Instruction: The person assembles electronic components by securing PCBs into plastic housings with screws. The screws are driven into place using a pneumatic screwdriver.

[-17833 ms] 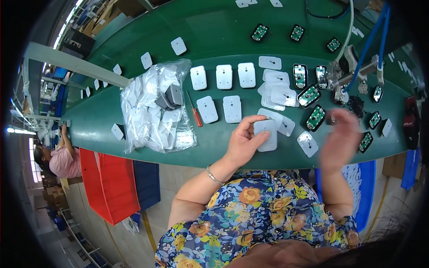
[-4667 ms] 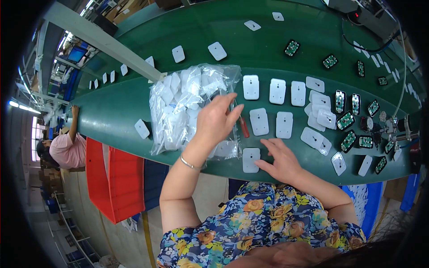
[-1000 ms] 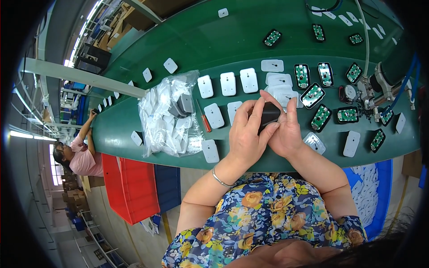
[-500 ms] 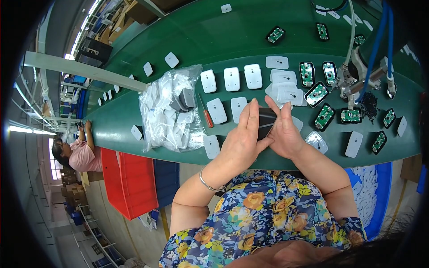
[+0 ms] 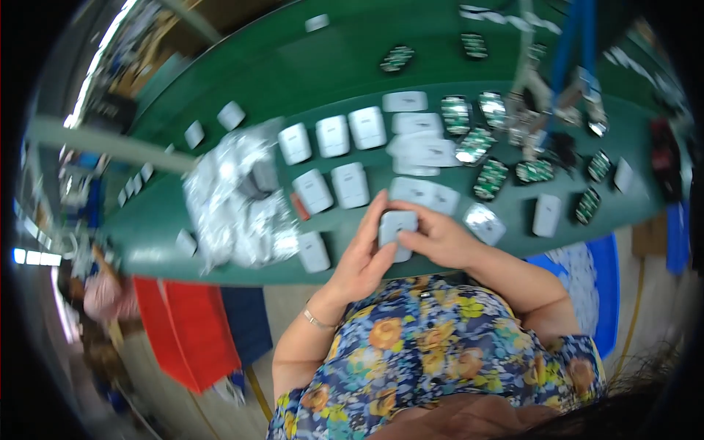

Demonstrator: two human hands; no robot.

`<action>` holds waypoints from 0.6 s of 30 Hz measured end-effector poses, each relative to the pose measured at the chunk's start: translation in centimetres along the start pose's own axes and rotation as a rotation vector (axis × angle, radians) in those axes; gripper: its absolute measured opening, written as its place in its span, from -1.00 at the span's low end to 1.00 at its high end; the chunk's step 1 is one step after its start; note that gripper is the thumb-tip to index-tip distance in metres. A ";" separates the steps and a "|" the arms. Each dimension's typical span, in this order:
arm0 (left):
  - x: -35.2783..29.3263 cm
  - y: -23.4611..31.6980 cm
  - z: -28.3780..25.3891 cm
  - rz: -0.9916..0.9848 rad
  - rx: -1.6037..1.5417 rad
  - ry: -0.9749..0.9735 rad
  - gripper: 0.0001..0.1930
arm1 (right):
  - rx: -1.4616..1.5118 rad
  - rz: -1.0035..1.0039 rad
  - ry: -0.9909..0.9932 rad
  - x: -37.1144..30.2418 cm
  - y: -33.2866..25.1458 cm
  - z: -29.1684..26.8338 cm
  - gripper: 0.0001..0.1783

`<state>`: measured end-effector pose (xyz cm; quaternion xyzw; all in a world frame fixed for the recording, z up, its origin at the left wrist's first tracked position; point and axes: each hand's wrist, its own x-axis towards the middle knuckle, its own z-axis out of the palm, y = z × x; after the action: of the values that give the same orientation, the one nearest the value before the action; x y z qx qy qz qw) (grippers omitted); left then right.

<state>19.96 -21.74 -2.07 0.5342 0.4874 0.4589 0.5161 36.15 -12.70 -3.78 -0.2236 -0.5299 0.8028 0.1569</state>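
Between my two hands is a small white casing [image 5: 397,222] with rounded corners, its pale face turned up. My left hand [image 5: 361,258] is closed along its left side. My right hand [image 5: 442,236] grips it from the right, thumb lying on its face. Just beyond are flat white cover plates [image 5: 411,191]. Left of my hands, similar white casings [image 5: 350,185] stand in loose rows on the green bench [image 5: 257,275]. A screwdriver's red handle [image 5: 300,206] lies beside them. The picture is blurred by motion.
A clear plastic bag of white parts [image 5: 235,209] lies at left. Black housings with green circuit boards [image 5: 490,180] spread to the right, near a hanging metal tool [image 5: 524,117] and dark screws [image 5: 562,150]. Red bin [image 5: 187,330] and blue bin [image 5: 607,293] stand below; another person [image 5: 110,293] sits far left.
The casing has turned from its dark side to its white face. My hands have come down closer to my body, and my right thumb now presses on the casing. The whole view has shifted.
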 end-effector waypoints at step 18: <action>3.6 2.1 4.6 -0.013 0.114 -0.273 -0.47 | -0.265 -0.082 1.358 -31.4 -1.3 -30.7 -0.60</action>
<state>24.98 -18.58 -0.26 0.6171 0.4411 0.3503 0.5495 79.01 -3.55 -6.99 -0.6736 -0.4160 0.4070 0.4556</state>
